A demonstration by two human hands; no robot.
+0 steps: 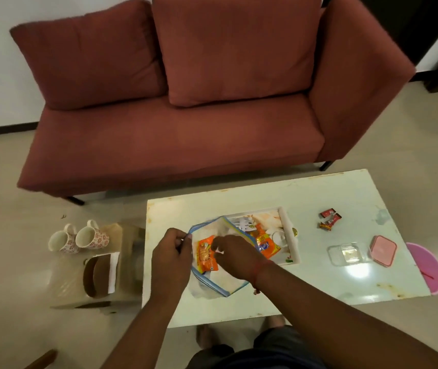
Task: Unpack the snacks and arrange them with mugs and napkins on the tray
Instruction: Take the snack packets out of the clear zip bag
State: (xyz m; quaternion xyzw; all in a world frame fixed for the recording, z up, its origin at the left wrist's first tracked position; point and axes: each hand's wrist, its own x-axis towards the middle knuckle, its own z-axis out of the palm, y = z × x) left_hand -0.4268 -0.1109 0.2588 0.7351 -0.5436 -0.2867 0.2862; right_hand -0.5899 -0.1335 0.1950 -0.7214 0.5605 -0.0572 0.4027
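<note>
A clear zip bag (221,284) with blue edging lies on the white table, partly over the white tray (287,230). My left hand (171,258) pinches the bag's left rim. My right hand (235,255) reaches into the bag's mouth, its fingers closed at an orange snack packet (205,255). A second orange packet (265,245) and small white items lie in the tray. Two floral mugs (78,239) stand on a low stool to the left, beside a napkin holder (100,274).
Small wrapped candies (329,219) lie on the table's right part, with a clear container (346,254) and a pink lidded box (382,251). A pink bin (430,270) sits off the table's right edge. A red sofa (186,102) stands behind.
</note>
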